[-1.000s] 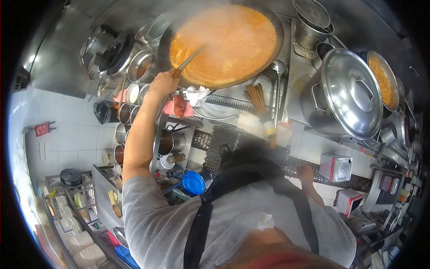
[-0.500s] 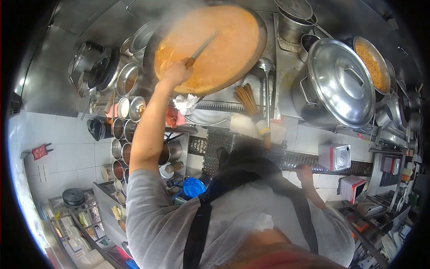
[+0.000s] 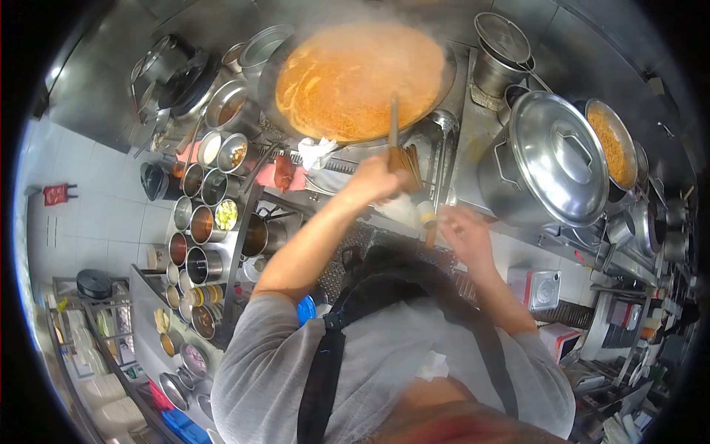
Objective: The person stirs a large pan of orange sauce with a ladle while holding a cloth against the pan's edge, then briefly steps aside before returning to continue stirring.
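Observation:
A wide wok (image 3: pixel 452 74) of steaming orange sauce (image 3: pixel 347 81) stands at the top of the head view. My left hand (image 3: pixel 379 180) is closed around a long-handled cooking utensil (image 3: pixel 394 122); its far end is hidden in the sauce. My right hand (image 3: pixel 467 233) is raised at the counter's near edge, slightly blurred, with its fingers apart and loosely bent. Beside it is a bamboo wok brush (image 3: pixel 414 164), partly behind my left hand. A metal ladle (image 3: pixel 444 122) lies to the right of the wok. Crumpled white paper (image 3: pixel 316 152) sits by the wok's near rim.
A large lidded pot (image 3: pixel 558 159) stands on the right, with a pan of orange-brown food (image 3: pixel 612 144) behind it. Several metal containers (image 3: pixel 201 224) fill the left-hand rack. A strainer (image 3: pixel 503 37) rests over a pot at the back. A square tin (image 3: pixel 543 288) is on the floor.
My left hand has drawn back toward my body and to the right with the utensil. My right hand has risen from low at my side to near the brush. The camera view has shifted.

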Action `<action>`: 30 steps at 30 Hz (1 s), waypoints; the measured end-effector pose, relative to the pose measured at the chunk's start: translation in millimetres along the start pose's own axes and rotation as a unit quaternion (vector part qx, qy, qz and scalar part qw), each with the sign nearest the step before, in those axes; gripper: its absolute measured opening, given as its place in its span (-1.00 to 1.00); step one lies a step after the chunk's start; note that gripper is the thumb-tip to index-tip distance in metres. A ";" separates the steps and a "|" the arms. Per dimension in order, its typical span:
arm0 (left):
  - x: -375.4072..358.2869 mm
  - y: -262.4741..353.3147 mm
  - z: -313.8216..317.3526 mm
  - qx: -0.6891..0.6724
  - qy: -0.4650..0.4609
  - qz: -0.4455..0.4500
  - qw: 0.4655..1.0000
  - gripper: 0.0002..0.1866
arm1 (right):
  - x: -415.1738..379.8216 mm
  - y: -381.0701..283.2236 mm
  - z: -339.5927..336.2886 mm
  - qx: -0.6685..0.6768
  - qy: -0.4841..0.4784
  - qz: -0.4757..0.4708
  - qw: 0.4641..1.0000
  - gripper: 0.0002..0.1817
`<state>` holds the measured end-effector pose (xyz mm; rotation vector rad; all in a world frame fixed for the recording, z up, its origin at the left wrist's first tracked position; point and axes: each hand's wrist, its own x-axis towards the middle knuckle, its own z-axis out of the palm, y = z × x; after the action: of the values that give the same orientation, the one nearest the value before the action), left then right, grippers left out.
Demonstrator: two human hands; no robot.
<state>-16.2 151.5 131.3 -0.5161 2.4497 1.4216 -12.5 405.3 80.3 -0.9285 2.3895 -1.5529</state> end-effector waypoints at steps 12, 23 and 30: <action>27.3 -42.2 44.2 -0.020 0.181 0.294 0.938 -0.54 | 112.1 7.4 -23.0 -0.290 -0.001 -0.082 0.954 -0.46; 37.1 -171.4 -88.6 0.277 0.393 0.324 0.815 -0.62 | 219.8 -13.4 25.6 -0.454 -0.070 -0.069 0.886 -0.60; 43.7 -181.6 -93.9 0.235 0.372 0.328 0.836 -0.66 | 286.9 -5.4 81.5 -0.461 -0.080 -0.009 0.884 -0.62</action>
<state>17.7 -21.0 18.2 -0.0914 3.7230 0.7553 -204.0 178.0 106.6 -1.1294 2.9675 -0.2101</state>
